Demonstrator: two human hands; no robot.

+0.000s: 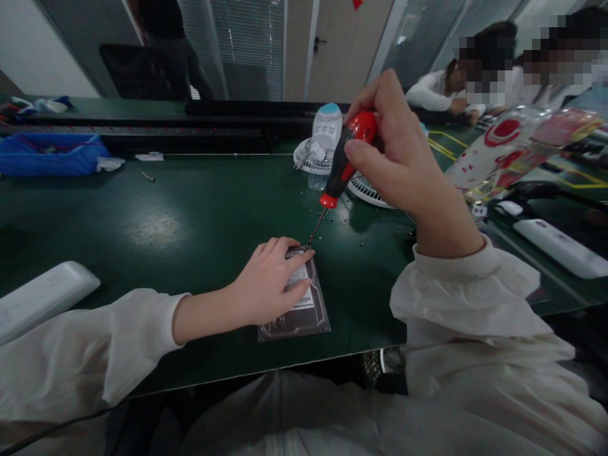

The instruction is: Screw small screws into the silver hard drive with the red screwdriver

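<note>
A silver hard drive [304, 316] lies flat on the dark green table [190, 221] near its front edge. My left hand [270, 285] rests on top of the drive, fingers stretched out and pressing it down. My right hand [399, 152] is closed round the red and black handle of a screwdriver [344, 164]. The screwdriver is tilted, and its thin tip meets the drive's far right corner, just beside my left fingertips.
A small white fan in pieces [325, 142] and tiny screws [332, 221] lie behind the drive. White oblong devices sit at the left [42, 297] and right [560, 247]. A blue bin [47, 155] stands far left. Other people sit at the back right.
</note>
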